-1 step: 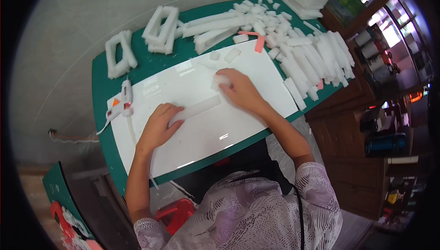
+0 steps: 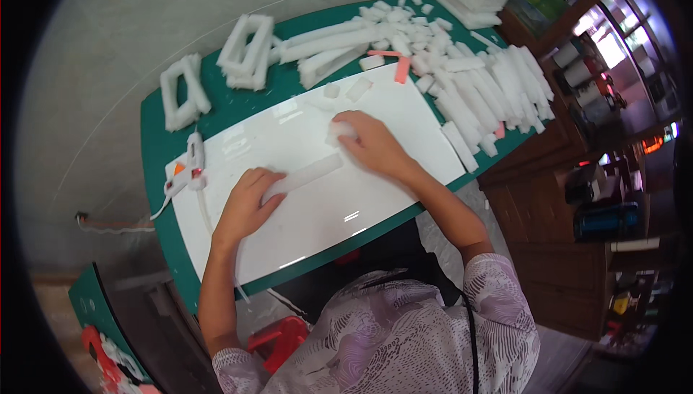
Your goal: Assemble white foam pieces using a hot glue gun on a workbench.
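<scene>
The person's left hand [image 2: 249, 202] lies flat, fingers spread loosely, pressing down on the near end of a long white foam strip [image 2: 307, 175]; it pins the strip without closing around it. The strip runs slantwise from under those fingers toward the right hand [image 2: 372, 145], and its far end lies just short of that hand. The right hand is curled over a small white foam block [image 2: 341, 132], its fingertips closed on it, holding the block just beyond the strip's far end; whether block and strip touch cannot be told.

Both hands work on a glossy white board [image 2: 361, 210] that lies on a green table [image 2: 155, 123]. Just left of the left hand, at the board's edge, lies a white hot glue gun [image 2: 193, 163], its cord trailing off the table. Beyond the right hand, two small foam offcuts [image 2: 346, 91] sit on the board's far edge. Further out lies a heap of foam strips and blocks [image 2: 469, 76], with an orange utility knife [image 2: 402, 69] among them. Far beyond the left hand sit two rectangular foam frames [image 2: 216, 69].
</scene>
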Demonstrator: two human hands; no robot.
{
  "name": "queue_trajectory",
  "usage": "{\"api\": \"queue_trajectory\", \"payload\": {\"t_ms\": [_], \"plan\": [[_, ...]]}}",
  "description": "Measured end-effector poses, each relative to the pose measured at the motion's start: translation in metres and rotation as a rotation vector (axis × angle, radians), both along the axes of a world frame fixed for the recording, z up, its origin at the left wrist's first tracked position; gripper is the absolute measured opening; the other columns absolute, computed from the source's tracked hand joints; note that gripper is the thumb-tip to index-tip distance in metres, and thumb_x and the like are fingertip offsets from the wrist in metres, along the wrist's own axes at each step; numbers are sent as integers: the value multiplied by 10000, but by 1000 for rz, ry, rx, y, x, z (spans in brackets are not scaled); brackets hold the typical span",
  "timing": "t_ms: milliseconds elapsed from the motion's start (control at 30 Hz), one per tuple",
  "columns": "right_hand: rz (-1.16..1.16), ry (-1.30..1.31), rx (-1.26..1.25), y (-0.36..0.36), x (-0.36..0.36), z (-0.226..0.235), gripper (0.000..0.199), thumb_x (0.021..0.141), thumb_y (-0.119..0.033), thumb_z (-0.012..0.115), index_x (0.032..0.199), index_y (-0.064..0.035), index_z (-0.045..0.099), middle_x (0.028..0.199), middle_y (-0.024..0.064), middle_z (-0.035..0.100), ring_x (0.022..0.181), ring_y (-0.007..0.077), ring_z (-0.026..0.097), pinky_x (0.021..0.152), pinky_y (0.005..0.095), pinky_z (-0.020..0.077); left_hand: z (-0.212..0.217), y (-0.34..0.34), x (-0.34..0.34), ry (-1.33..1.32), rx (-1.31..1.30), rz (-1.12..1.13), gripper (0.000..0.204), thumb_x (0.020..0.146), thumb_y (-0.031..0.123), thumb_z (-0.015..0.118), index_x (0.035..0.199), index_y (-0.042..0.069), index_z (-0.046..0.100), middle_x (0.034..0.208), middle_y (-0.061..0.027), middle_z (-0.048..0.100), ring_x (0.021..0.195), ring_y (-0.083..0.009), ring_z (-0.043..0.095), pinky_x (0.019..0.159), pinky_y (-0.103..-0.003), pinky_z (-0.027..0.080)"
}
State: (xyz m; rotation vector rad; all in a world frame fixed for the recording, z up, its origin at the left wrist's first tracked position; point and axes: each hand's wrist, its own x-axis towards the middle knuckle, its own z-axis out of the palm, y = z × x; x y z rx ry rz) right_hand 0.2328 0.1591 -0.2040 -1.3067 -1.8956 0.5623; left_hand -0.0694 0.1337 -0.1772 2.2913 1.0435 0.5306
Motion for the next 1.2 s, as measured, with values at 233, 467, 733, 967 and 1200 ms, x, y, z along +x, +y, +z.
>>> {"api": "queue_trajectory", "payload": {"t_ms": [233, 467, 733, 967, 1200], "plan": [[130, -143, -138, -4, 11, 22, 294, 900, -193, 651, 1147, -40, 604, 1077, 153, 644, 883, 275, 632, 745, 347, 516, 0, -4, 3, -22, 0, 28, 319, 826, 83, 711, 1132, 18, 646, 1054, -142, 621, 999, -318, 569, 890, -373, 462], [37, 143, -159, -3, 10, 25, 285, 861, -123, 674, 1134, -59, 622, 1072, 55, 645, 874, 141, 604, 719, 248, 489, -2, -4, -4, 10, 26, 39, 306, 845, 100, 704, 1138, 30, 650, 1065, -141, 621, 1007, -315, 569, 897, -371, 462], [18, 194, -297, 1, 10, 25, 279, 818, -88, 717, 1091, -89, 661, 1043, -30, 649, 916, 90, 574, 786, 233, 446, -7, -4, -4, -17, 57, 24, 339, 826, 76, 711, 1157, 36, 649, 1055, -134, 608, 966, -297, 570, 789, -340, 480], [74, -22, -146, 4, -2, -2, 302, 844, -201, 727, 1114, -84, 659, 1129, 50, 679, 980, 216, 613, 824, 318, 484, -4, -3, -3, 2, 72, -24, 320, 839, 103, 705, 1145, 28, 647, 1055, -140, 616, 1008, -316, 568, 891, -376, 465], [108, -195, -17, -3, 3, 2, 332, 903, -225, 671, 1206, -96, 640, 1142, 102, 657, 1031, 288, 577, 896, 366, 473, 3, -5, 2, -2, -13, 30, 317, 833, 89, 709, 1138, 24, 653, 1058, -145, 621, 1000, -317, 571, 895, -370, 464]]}}
